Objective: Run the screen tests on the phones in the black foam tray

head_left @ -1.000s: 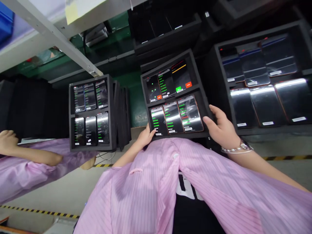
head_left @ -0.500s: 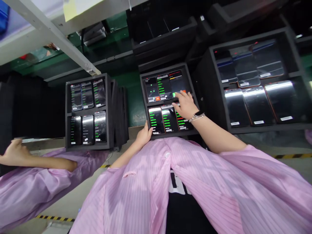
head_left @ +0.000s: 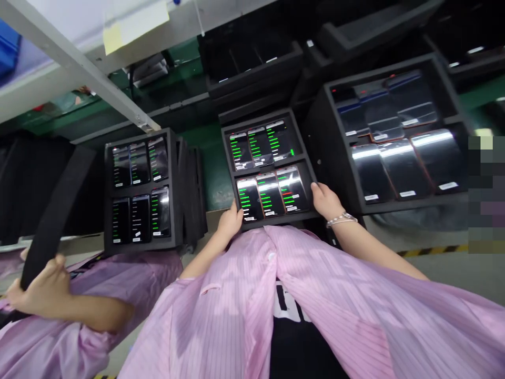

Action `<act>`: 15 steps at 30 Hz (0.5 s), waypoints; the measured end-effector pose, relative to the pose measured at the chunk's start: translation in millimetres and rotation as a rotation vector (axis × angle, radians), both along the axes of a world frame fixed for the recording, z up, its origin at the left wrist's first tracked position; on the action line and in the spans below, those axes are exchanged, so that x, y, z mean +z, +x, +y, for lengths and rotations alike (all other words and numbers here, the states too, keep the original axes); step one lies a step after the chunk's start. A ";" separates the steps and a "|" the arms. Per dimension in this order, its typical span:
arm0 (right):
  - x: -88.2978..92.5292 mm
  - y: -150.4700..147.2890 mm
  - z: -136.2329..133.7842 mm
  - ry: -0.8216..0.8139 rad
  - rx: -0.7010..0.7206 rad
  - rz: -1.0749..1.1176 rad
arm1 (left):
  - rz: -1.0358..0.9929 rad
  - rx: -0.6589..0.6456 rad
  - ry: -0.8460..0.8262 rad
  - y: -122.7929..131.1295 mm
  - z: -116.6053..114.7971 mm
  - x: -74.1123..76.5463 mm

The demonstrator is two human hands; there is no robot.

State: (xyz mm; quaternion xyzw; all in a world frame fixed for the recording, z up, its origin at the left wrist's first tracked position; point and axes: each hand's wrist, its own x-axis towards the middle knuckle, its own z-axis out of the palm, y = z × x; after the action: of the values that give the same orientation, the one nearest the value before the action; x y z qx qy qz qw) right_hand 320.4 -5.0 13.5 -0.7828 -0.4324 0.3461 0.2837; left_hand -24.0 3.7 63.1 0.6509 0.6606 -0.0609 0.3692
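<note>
In front of me is a black foam tray [head_left: 269, 169] holding two rows of smartphones. Green lines of text show on the lit screens, and a front-row smartphone [head_left: 292, 188] also has a red line. My left hand [head_left: 230, 222] grips the tray at its near left corner, thumb on the rim. On the other side, my right hand [head_left: 326, 201] holds the tray's near right edge, thumb up on the rim. The undersides of both hands' fingers are hidden by the tray and the angle.
Another phone tray [head_left: 172, 189] stands on stacked trays to the left. A larger tray of dark-screened phones [head_left: 408, 168] sits at right. At far left, a co-worker's hand [head_left: 43, 287] holds a black tray [head_left: 59, 216]. A pale metal post [head_left: 114, 95] slants overhead.
My right hand has moved from the back-right phone's screen to the tray's right edge. The back-row screens now show green lists. The co-worker has lifted a black tray at left.
</note>
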 end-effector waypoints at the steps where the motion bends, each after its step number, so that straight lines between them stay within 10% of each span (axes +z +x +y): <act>1: 4.8 -2.8 -3.1 0.018 -0.031 0.022 | 0.010 -0.002 0.026 -1.4 1.9 6.8; 9: 83.5 5.4 -39.4 0.310 -0.204 0.179 | -0.271 -0.028 0.414 -20.1 -14.0 63.2; 15: 125.1 80.2 -70.3 0.395 -0.634 0.161 | -0.520 -0.158 0.386 53.8 6.1 101.3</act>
State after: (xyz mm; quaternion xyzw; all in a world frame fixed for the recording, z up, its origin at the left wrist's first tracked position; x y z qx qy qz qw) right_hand 400.7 -75.2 138.6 -0.7783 -0.2034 0.2116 0.5550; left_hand 29.9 9.8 164.4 0.7519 0.4910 0.2051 0.3892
